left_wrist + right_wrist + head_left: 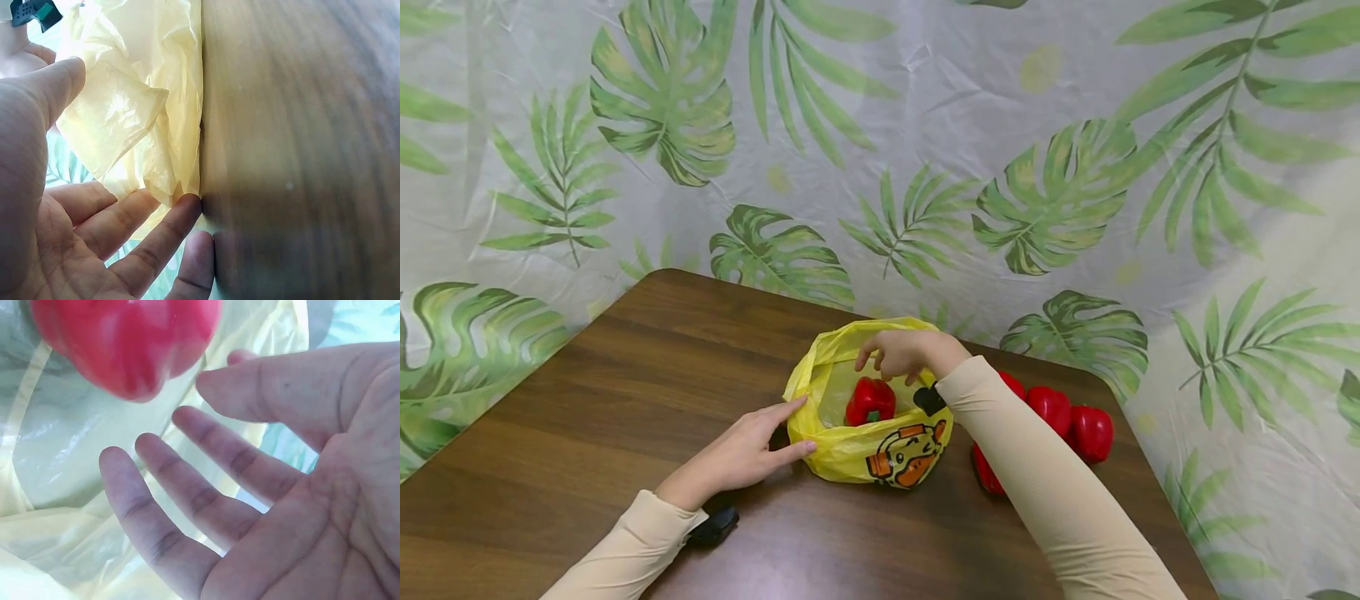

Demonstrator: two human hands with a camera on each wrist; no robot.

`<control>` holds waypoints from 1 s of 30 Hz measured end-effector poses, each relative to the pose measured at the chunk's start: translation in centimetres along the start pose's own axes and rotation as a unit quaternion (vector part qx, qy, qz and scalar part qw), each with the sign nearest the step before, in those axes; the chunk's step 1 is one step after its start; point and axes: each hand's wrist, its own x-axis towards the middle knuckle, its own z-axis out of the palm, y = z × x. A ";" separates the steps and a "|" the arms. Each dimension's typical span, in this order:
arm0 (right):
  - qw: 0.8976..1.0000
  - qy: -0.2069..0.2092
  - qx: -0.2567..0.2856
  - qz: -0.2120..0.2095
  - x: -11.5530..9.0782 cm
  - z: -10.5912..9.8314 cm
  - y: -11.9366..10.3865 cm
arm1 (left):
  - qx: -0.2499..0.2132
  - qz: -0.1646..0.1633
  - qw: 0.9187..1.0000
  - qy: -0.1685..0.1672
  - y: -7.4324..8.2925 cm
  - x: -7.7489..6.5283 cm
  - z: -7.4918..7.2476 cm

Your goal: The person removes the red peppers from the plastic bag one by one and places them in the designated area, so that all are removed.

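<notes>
A yellow plastic bag [838, 454] with an orange and black cartoon print stands on the table, its mouth spread wide. Inside it lies one red bell pepper [871, 400], also seen at the top of the right wrist view. My right hand [904, 352] is over the bag's mouth, fingers loosely bent and apart from the pepper [128, 344], holding nothing. With fingers spread, my left hand [741, 450] touches the bag's left side; in the left wrist view its fingertips [187, 203] rest against the thin plastic [119, 112].
Several more red bell peppers [1091, 433] lie on the table right of the bag, partly hidden by my right sleeve [1037, 475]. The brown wooden table [587, 417] meets a leaf-patterned cloth [910, 108] behind. A dark wrist device [715, 527] sits by my left cuff.
</notes>
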 end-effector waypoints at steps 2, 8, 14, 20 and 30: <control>1.000 -0.010 0.012 -0.007 0.1 0.0 0.0 | 0.000 -0.001 1.000 0.000 0.0 0.0 0.0; 0.999 -0.045 0.012 -0.016 0.3 0.1 -0.2 | -0.002 -0.003 1.000 -0.001 -0.1 0.0 0.0; 0.999 -0.043 0.002 -0.009 0.6 0.6 -0.2 | -0.002 -0.002 1.000 -0.001 -0.1 0.0 0.1; 0.999 -0.010 -0.031 -0.006 0.6 0.8 -0.3 | 0.001 0.003 1.000 0.004 0.0 0.0 0.0; 0.998 0.020 -0.060 0.021 0.2 1.2 0.0 | -0.003 -0.002 1.000 0.002 0.0 0.0 0.3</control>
